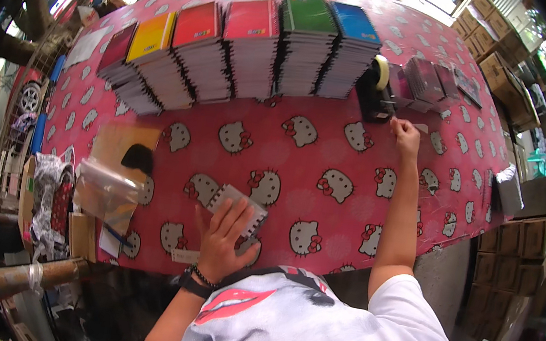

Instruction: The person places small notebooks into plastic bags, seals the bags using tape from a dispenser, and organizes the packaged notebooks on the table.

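A small spiral notebook (254,221) with a pale cover lies tilted near the table's front edge. Across it rests my left hand (227,236), fingers stretched out flat and pressing on the cover. My right arm reaches far out to the right, to a black tape dispenser (376,100) carrying a roll of tape (381,73). At the dispenser's front end my right hand (406,138) is closed in a pinch on the tape's end; the clear strip itself hardly shows. A small whitish piece (421,128) sticks out beside those fingers.
Tall stacks of spiral notebooks (250,52) in several colours line the table's far side. Shrink-wrapped packs (423,81) stand behind the dispenser. Clear plastic sleeves (107,188) and a dark flat piece (138,158) lie at left. Cardboard boxes (512,251) are piled beyond the right edge.
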Demonstrator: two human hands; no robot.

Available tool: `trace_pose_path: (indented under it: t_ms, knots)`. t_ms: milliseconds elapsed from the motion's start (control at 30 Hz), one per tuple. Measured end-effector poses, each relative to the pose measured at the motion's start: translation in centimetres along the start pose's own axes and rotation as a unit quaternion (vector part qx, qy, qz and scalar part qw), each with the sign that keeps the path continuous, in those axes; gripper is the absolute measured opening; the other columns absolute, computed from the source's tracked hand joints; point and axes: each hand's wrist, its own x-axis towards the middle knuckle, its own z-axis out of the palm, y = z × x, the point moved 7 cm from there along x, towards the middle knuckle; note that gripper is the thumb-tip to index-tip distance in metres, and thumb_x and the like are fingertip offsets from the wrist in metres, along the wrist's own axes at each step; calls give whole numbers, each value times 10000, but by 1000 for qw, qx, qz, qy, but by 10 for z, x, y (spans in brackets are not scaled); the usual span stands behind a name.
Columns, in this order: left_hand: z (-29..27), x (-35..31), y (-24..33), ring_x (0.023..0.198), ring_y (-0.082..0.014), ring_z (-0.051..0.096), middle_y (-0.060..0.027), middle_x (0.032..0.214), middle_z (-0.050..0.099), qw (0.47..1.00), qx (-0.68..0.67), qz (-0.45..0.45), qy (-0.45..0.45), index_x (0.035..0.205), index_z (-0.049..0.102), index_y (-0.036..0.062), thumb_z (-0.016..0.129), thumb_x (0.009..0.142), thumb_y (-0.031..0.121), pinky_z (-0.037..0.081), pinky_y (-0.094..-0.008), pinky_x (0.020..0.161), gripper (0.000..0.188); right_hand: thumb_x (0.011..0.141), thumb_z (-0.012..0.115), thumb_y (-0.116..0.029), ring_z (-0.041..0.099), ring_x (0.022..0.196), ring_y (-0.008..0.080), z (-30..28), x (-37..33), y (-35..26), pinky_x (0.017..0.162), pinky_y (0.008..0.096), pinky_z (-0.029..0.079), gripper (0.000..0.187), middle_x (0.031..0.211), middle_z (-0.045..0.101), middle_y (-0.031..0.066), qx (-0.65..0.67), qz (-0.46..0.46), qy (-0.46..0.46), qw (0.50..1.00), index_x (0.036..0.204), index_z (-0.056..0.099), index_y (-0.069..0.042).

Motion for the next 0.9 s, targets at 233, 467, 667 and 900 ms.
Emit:
trace_pose_path:
  t_ms: [233,467,667,900]
  knots:
    - [3,-1,-6,1380,-324,98,-62,1465,268,1000,5,-14,-18,1302,482,219,694,697,394,12,-565,1067,664,826,648,-307,491,597,58,170,-104,-53,499,216,373,250,769,592,-27,34,96,-380,919,903,638,-70]
    - [-5,4,-7,1373,-369,53,-96,1503,126,1000,9,-16,-17,1274,501,322,714,657,382,21,-641,1021,656,750,669,-317,534,527,160,273,-251,-160,492,319,403,347,564,556,84,-349,-163,-615,688,675,603,15]
    - [-16,28,1,1353,-371,106,-110,1463,192,996,52,19,-72,1301,453,315,739,608,406,43,-635,1027,755,696,702,-336,575,559,237,277,-250,-152,526,360,433,343,625,603,129,-400,-232,-555,691,720,643,1]
    - [-17,38,5,1324,-365,176,-102,1403,257,992,29,38,-118,1289,444,311,771,562,329,52,-681,999,798,753,666,-419,577,635,221,266,-223,-90,609,358,448,433,702,617,149,-246,-106,-600,754,795,628,11]
